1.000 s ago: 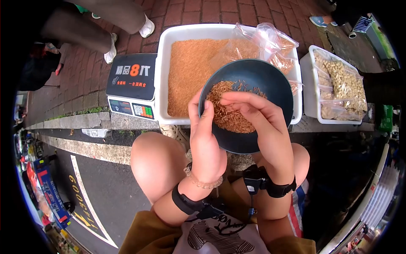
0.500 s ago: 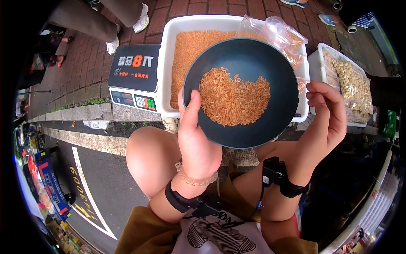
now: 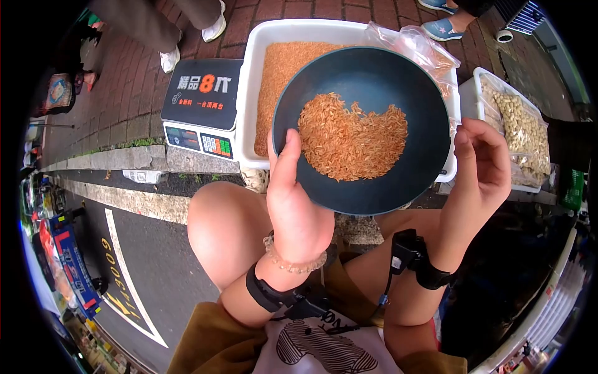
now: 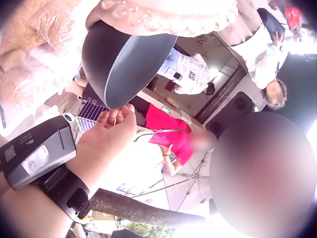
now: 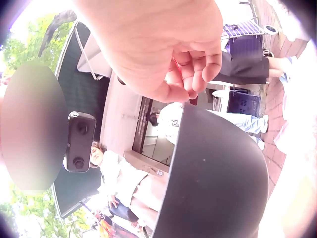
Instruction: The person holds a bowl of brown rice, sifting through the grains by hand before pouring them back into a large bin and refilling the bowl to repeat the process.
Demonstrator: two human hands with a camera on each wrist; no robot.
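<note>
My left hand (image 3: 299, 199) grips the near left side of a dark round bowl (image 3: 430, 156), its thumb lying over the rim. Inside, reddish-brown rice grains (image 3: 355, 140) sit heaped left of centre. At the bowl's right rim, my right hand (image 3: 476, 162) is raised with bent fingers, thumb and index tips close together. From the right wrist, these fingertips (image 5: 191, 95) appear right at the rim, with nothing visible between them. The left wrist view shows the bowl's dark outside (image 4: 101, 54) under my left hand. A white tub (image 3: 249, 87) of grain stands behind the bowl.
A digital scale (image 3: 202, 93) stands left of the tub. Clear plastic bags (image 3: 417, 43) lie on the tub's right side, and a white bin (image 3: 479, 87) of bagged nuts stands further right. People's legs (image 3: 140, 25) are on the brick pavement (image 3: 305, 11).
My right hand left the grains and moved right, beyond the bowl's rim. The bowl came closer to the camera, and its grains are now uncovered. Lately bowl and hands shifted only slightly.
</note>
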